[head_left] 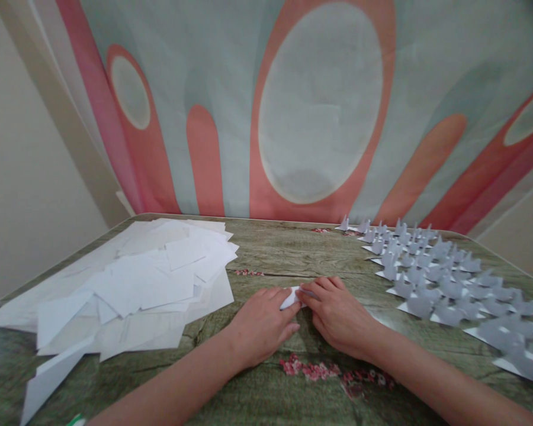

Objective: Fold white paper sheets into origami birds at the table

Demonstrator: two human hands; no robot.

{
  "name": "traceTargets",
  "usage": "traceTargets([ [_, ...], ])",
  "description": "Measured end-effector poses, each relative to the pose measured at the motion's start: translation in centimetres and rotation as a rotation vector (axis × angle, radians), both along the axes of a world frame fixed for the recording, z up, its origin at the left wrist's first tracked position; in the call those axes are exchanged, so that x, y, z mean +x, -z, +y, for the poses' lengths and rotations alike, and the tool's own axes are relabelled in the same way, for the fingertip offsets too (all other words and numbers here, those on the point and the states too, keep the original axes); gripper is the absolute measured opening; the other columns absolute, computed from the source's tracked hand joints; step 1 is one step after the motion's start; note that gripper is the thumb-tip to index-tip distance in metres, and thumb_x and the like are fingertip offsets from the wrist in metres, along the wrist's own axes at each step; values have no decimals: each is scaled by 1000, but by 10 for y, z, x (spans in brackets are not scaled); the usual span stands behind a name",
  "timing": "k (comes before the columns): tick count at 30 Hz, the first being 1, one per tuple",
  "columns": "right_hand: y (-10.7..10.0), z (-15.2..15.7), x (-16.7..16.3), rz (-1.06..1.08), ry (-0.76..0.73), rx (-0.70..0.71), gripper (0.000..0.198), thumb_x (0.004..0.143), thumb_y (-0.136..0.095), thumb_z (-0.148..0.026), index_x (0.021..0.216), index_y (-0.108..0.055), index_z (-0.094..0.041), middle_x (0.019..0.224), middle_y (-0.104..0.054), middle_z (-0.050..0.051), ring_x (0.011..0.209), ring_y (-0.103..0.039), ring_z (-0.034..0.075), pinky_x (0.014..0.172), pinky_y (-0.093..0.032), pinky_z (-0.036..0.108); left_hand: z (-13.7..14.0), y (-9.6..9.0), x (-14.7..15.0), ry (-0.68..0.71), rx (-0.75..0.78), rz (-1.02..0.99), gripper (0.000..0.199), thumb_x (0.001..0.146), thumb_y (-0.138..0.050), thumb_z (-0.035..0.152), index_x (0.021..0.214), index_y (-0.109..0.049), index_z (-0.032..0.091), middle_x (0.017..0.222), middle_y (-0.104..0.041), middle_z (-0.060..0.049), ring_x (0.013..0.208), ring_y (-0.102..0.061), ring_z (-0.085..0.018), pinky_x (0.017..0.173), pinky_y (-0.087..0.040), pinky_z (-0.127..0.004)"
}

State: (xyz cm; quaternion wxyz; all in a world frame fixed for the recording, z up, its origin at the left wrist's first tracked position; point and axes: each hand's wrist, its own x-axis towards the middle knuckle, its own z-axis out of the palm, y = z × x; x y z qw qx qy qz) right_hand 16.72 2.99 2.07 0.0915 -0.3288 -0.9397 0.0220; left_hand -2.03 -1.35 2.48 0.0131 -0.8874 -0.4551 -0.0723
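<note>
A small folded piece of white paper (pixel 288 299) lies between my hands at the middle of the table. My left hand (pixel 265 324) presses on its left side, fingers closed over it. From the right, my right hand (pixel 333 307) pinches the paper's other end with thumb and fingers. Most of the paper is hidden under the fingers, so its exact folded shape cannot be made out.
A loose heap of white paper sheets (pixel 146 284) covers the table's left side. Rows of folded white paper figures (pixel 453 287) stand on the right. The wood-grain table (pixel 266 245) has pink flower prints. Behind it hangs a patterned backdrop (pixel 231 71).
</note>
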Motion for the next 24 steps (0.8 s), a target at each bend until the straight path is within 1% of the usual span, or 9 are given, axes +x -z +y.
traceTargets([
  [2, -1, 0, 0, 1, -1, 2, 29, 81, -47, -16, 107, -59, -16, 108, -59, 8, 100, -44, 23, 89, -28, 38, -1, 0, -1, -1, -7, 4, 35, 86, -50, 35, 117, -49, 20, 121, -51, -10, 111, -48, -24, 93, -39, -39],
  [8, -2, 0, 0, 3, -9, 9, 36, 81, -47, -17, 116, -56, -17, 110, -59, 8, 101, -44, 23, 90, -28, 39, -7, -2, 2, -34, -22, 24, 35, 85, -51, 35, 116, -51, 20, 118, -53, -11, 110, -48, -26, 92, -40, -41],
  [12, -1, 2, 1, 5, -12, 1, 36, 80, -47, -18, 115, -57, -16, 113, -59, 9, 101, -44, 24, 90, -28, 40, -11, -2, 8, -79, -40, 32, 29, 86, -50, 34, 110, -55, 17, 111, -56, -11, 105, -51, -25, 90, -42, -41],
  [15, 1, 0, 4, 7, -23, 6, 36, 81, -47, -18, 116, -56, -16, 117, -58, 9, 102, -45, 24, 91, -28, 41, -12, -1, 11, -90, -39, 24, 28, 85, -51, 33, 107, -55, 16, 109, -56, -11, 104, -52, -25, 89, -43, -40],
  [19, 5, -8, 6, 14, -50, 32, 41, 78, -52, -18, 119, -54, -17, 125, -54, 8, 105, -44, 25, 94, -26, 42, -13, 0, 12, -96, -24, 17, 29, 85, -51, 31, 109, -54, 15, 109, -57, -10, 101, -53, -25, 88, -43, -40],
  [24, 7, -15, 3, 8, -58, 87, 39, 79, -53, -17, 117, -55, -17, 124, -56, 8, 106, -46, 24, 95, -27, 43, -12, 1, 11, -91, -2, 34, 28, 86, -49, 30, 108, -54, 13, 110, -57, -11, 103, -52, -26, 89, -42, -41],
])
